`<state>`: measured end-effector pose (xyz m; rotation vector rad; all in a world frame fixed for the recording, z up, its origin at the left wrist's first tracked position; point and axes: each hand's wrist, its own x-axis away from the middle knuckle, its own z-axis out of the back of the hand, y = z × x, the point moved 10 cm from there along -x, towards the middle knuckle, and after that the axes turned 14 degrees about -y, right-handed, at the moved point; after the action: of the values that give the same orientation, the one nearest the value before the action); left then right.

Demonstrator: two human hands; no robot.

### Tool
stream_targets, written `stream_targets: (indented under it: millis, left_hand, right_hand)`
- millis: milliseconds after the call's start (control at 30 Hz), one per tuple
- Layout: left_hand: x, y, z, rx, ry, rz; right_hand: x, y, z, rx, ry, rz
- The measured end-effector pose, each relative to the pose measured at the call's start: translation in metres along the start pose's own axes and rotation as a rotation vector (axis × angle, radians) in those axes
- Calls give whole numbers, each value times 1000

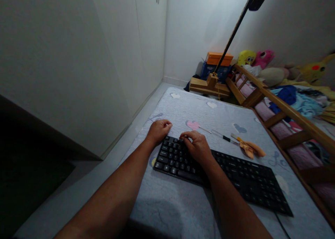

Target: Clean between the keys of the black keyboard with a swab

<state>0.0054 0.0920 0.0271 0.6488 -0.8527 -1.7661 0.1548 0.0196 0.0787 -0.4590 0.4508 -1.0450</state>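
A black keyboard [251, 185] lies aslant on the cloth-covered surface, its cable leaving at the lower right. My left hand [158, 131] is at its upper left corner, thumb and fingers pressed together; whatever is between them, if anything, is too small to make out. Over the upper left rows of keys is my right hand [196, 145], fingers curled and pinched near the top edge, hiding some keys. What it holds, if anything, does not show. Beyond the keyboard lie a cotton swab [205, 129], a wire tool with a black handle [226, 138], a small flat brush [235, 137] and an orange cloth [251, 149].
Pale heart-patterned cloth [180, 106] covers the surface. A wooden bed rail [288, 108] runs along the right, with plush toys and clothes behind it. At the far end a wooden stand [209, 83] carries a slanted pole. White cabinet doors [117, 57] rise on the left.
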Motion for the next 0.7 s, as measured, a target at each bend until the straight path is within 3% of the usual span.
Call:
stream_targets:
  millis: [367, 700]
  left_hand:
    - [-1, 3, -5, -28, -54, -20]
    - [-1, 3, -4, -59, -56, -4]
  right_hand:
    - [3, -11, -2, 49, -10, 50]
    - [1, -4, 0, 26, 17, 20]
